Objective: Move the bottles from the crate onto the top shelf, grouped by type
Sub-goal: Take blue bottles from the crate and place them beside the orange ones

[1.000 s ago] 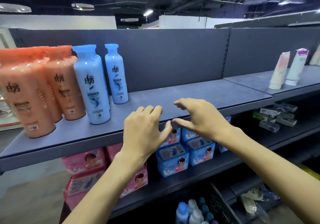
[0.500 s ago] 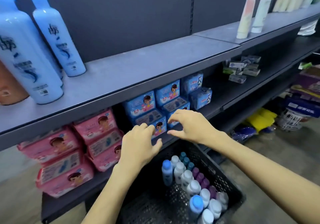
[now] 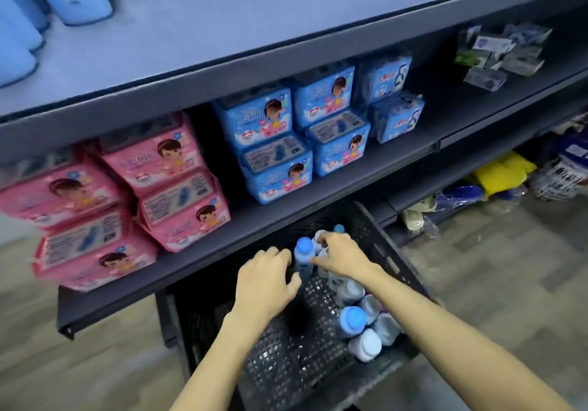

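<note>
My left hand curled its fingers and thumb round a slim, round blue-capped bottle standing in the black perforated plastic crate. My right hand bent over the smooth pale-capped bottles beside it. Whether it gripped one, I couldn't tell.

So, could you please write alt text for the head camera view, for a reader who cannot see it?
Two bare hands reach into a black perforated plastic crate: the left hand is beside a small upright blue-capped bottle, the right hand over a row of similar bottles. Pink packs and blue packs sit on the dark shelf above.
</note>
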The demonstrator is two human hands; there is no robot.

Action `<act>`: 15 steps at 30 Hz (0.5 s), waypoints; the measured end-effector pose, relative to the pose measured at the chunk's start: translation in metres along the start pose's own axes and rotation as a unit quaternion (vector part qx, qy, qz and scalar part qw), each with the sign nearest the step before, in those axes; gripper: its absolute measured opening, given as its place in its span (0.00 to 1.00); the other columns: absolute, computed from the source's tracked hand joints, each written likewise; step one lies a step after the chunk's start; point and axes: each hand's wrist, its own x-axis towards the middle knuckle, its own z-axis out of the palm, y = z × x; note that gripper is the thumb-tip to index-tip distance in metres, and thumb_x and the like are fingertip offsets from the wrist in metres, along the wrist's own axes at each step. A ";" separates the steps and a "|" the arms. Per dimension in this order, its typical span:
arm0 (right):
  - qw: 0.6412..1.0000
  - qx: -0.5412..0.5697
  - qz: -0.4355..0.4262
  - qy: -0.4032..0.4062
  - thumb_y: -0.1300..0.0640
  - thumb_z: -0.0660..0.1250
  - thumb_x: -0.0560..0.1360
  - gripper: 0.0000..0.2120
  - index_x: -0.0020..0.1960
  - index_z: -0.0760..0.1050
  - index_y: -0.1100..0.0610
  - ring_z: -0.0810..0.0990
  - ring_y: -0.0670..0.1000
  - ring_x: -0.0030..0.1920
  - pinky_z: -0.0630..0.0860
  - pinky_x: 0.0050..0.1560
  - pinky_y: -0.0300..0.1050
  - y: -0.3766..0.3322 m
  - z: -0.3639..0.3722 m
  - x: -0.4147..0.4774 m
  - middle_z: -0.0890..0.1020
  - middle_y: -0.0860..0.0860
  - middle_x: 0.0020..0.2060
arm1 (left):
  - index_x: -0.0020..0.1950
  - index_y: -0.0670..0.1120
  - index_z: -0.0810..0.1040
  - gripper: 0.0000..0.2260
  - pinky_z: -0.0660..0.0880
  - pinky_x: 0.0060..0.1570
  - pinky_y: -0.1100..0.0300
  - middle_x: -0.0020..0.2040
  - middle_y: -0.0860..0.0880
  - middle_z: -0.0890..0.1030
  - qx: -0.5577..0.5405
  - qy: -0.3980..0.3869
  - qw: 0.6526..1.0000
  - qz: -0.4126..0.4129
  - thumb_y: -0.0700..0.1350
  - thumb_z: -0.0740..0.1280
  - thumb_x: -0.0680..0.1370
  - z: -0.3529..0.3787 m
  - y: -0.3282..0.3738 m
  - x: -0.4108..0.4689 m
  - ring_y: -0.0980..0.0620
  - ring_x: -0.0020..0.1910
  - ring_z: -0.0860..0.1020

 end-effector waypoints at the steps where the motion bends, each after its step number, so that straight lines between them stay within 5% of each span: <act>1: 0.999 0.030 0.020 -0.004 0.46 0.73 0.74 0.23 0.62 0.74 0.59 0.79 0.58 0.58 0.75 0.53 0.49 0.002 0.013 0.007 0.80 0.57 0.57 | 0.54 0.51 0.74 0.14 0.71 0.40 0.57 0.49 0.54 0.76 -0.004 -0.007 1.000 -0.005 0.59 0.61 0.76 0.008 -0.001 0.000 0.51 0.50 0.76; 5: 0.993 0.096 0.070 -0.018 0.49 0.75 0.73 0.26 0.65 0.71 0.60 0.77 0.59 0.61 0.68 0.50 0.44 0.011 0.060 0.034 0.79 0.58 0.58 | 0.56 0.51 0.74 0.14 0.69 0.39 0.57 0.49 0.53 0.77 -0.012 -0.024 0.999 -0.021 0.58 0.62 0.76 0.037 -0.007 -0.001 0.50 0.50 0.76; 8: 0.987 0.124 0.093 -0.032 0.51 0.76 0.73 0.35 0.72 0.63 0.61 0.75 0.59 0.65 0.69 0.57 0.45 0.015 0.082 0.050 0.76 0.59 0.64 | 0.54 0.51 0.74 0.13 0.66 0.37 0.59 0.48 0.53 0.76 -0.006 -0.031 0.999 -0.029 0.58 0.61 0.76 0.057 -0.012 -0.002 0.51 0.49 0.76; 15: 0.984 0.132 0.116 -0.007 0.57 0.72 0.75 0.37 0.77 0.56 0.59 0.75 0.60 0.65 0.70 0.65 0.49 0.019 0.112 0.083 0.74 0.59 0.66 | 0.56 0.51 0.73 0.13 0.71 0.41 0.56 0.50 0.54 0.76 -0.043 -0.052 0.995 -0.067 0.57 0.61 0.76 0.099 -0.021 -0.007 0.50 0.52 0.75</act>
